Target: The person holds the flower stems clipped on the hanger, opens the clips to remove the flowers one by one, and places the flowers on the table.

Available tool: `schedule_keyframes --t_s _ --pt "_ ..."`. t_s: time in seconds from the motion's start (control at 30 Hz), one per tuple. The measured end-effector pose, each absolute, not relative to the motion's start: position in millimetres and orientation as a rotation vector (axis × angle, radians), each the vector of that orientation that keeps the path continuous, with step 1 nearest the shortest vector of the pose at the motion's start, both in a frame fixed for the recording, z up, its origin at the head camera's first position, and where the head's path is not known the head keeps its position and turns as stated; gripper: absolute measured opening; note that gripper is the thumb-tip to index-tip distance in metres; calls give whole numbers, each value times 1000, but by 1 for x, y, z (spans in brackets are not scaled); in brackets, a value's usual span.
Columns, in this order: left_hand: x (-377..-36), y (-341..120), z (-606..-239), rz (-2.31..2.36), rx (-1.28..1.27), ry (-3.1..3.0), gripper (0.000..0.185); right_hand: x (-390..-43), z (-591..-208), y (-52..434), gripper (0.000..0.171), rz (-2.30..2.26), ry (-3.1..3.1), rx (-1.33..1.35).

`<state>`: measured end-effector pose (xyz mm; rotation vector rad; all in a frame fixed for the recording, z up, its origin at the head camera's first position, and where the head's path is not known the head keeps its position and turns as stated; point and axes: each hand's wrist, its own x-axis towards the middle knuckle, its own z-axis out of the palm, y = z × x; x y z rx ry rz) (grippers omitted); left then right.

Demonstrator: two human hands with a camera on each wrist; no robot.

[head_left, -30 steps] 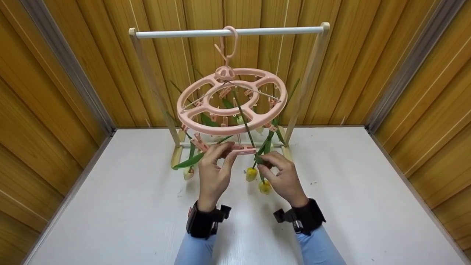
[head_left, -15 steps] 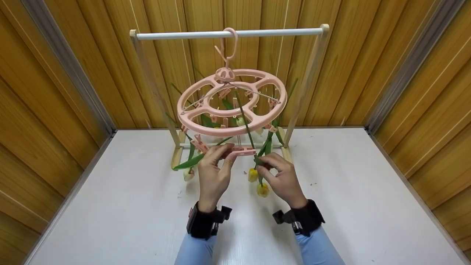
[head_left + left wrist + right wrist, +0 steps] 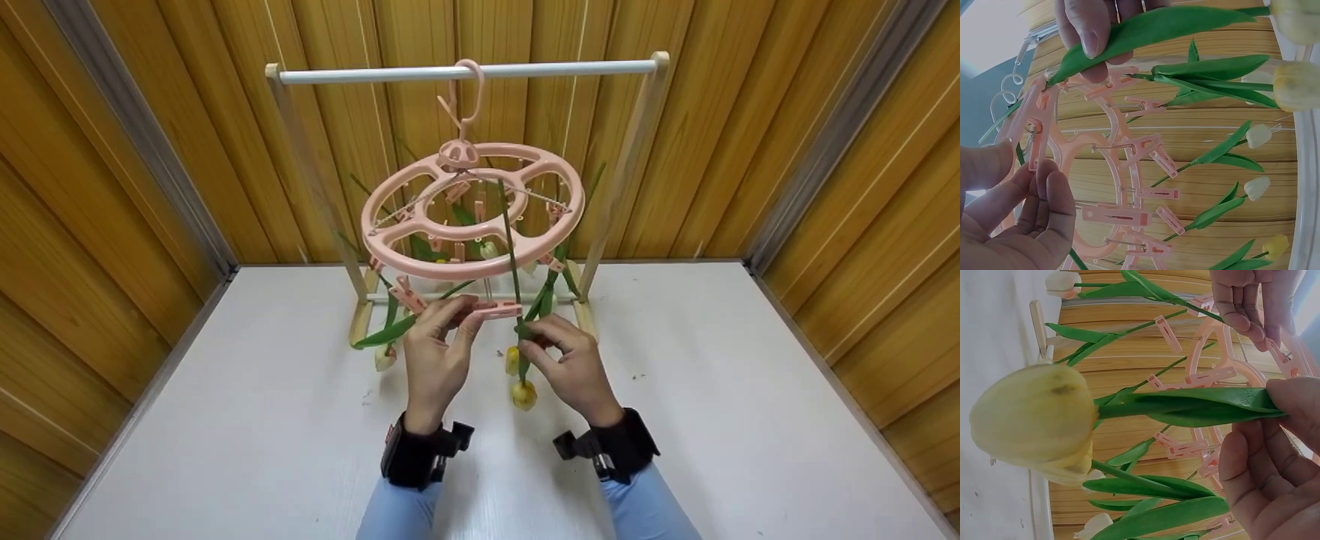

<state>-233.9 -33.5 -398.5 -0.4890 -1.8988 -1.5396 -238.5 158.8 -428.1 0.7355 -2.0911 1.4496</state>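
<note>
My left hand (image 3: 439, 360) pinches a pink clothespin (image 3: 501, 309) that hangs by a cord from the round pink drying hanger (image 3: 442, 265). To its right, my right hand (image 3: 574, 367) pinches a pale yellow tulip (image 3: 524, 395) by its leaf and stem, bloom downward. In the head view the green stem rises past the clothespin's tip and crosses in front of the hanger's ring. The left wrist view shows the tulip's leaf (image 3: 1157, 35) under the right fingers, with the stem at the clothespin's jaws. Whether the jaws grip it cannot be told.
The hanger hooks over a white rod (image 3: 360, 75) on a wooden stand (image 3: 634, 150). Several other tulips hang upside down from clothespins, including a white tulip (image 3: 385, 358) at left and a yellow tulip (image 3: 512, 360) behind. A white table (image 3: 735, 420) lies below.
The held tulip has swung more upright: its bloom moved left and down, its stem's top to the right. My right hand shifted slightly left. My left hand keeps its pinch on the clothespin.
</note>
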Motion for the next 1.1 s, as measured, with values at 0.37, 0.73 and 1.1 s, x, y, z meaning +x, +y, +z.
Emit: schedule_keyframes --t_s 0.37,0.73,1.1 --pt "-234 -35 -399 -1666 -534 -1848 21 -237 -427 157 22 1444 -2063 769" --pt "-234 -36 -397 -1624 -513 -1887 20 -238 -427 158 19 1466 -2090 777" --pt "-234 -36 -397 -1654 -504 -1899 23 -237 -425 157 18 1478 -2091 764"
